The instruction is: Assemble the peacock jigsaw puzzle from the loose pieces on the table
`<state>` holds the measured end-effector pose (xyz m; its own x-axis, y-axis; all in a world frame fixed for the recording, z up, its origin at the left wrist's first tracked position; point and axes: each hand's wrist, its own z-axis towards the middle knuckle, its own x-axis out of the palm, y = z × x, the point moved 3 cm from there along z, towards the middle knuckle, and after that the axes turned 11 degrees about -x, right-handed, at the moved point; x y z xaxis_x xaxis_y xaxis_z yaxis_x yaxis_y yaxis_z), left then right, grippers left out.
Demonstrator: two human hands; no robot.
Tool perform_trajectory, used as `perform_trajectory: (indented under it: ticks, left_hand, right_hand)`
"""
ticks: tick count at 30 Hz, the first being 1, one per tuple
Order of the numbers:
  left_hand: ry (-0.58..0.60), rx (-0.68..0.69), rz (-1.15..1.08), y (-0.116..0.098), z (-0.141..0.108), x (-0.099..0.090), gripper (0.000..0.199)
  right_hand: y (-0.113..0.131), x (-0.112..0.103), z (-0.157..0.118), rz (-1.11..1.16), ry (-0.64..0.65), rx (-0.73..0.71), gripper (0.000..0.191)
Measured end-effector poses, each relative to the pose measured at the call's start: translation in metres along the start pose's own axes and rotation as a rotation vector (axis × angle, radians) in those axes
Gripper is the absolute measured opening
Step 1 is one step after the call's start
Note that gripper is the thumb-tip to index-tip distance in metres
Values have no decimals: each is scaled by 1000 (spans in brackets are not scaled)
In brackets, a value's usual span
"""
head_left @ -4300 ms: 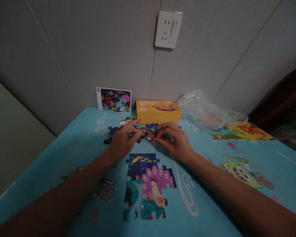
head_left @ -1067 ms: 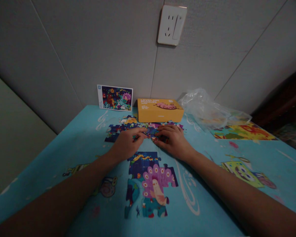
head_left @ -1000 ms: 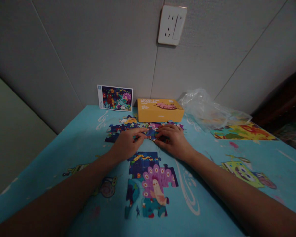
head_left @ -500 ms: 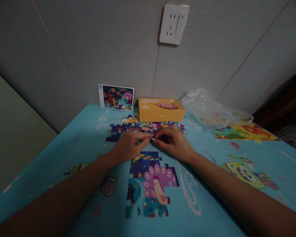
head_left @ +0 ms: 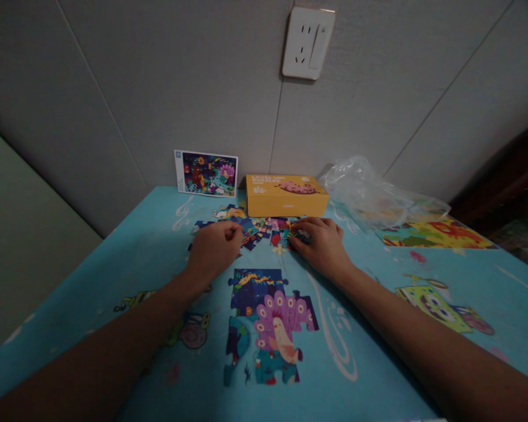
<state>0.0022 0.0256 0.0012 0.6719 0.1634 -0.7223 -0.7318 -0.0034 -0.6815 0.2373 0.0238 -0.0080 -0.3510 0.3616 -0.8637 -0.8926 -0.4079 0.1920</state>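
Note:
Over the left part of the loose jigsaw pieces (head_left: 264, 235), my left hand (head_left: 215, 246) is closed, thumb against curled fingers. Whatever it may hold is hidden, though a bluish piece shows just beyond the fingertips. My right hand (head_left: 321, 243) reaches into the pile's right side, its thumb and index finger bent around a small colourful jigsaw piece (head_left: 303, 235). Nearer to me lies a joined puzzle section (head_left: 281, 316) showing a pink and purple peacock, with a dark blue part at its upper left. Neither hand touches it.
A picture card (head_left: 209, 173) leans on the wall beside a yellow puzzle box (head_left: 287, 202). To the right, a clear plastic bag (head_left: 365, 193) partly covers a bright printed sheet (head_left: 440, 234). A blue cartoon cloth (head_left: 136, 357) covers the table. A wall socket (head_left: 308, 42) is above.
My hands were together over a small piece and have moved apart, left hand leftward, right hand slightly rightward onto the pile. Pieces between them now show. The joined section stays put.

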Motion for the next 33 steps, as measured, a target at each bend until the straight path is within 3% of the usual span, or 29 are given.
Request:
perform_trajectory:
  ticks: [9,14,22,26,29,33]
  left_hand:
    - [60,210,-6,-6,-4,7,22]
    - [44,154,7,-6,-3,6,20]
    - [33,175,-54,-4,-2,7,19]
    - [82,185,-138,-8,-5,7,22]
    - [179,208,-209,-12,-9,9,39]
    - [310,307,-281,-15,-14,13,60]
  right_hand:
    - [-1,-2,1,14,-13,-47,13]
    - [2,-4,2,25,22,-55,8]
    - [5,-5,5,90,42,-64,7]
    - [10,-10,5,186,-19,-71,9]
    - [20,-18,3,309,-105,-158,10]
    - [37,-22,-1,528,-98,-442,7]
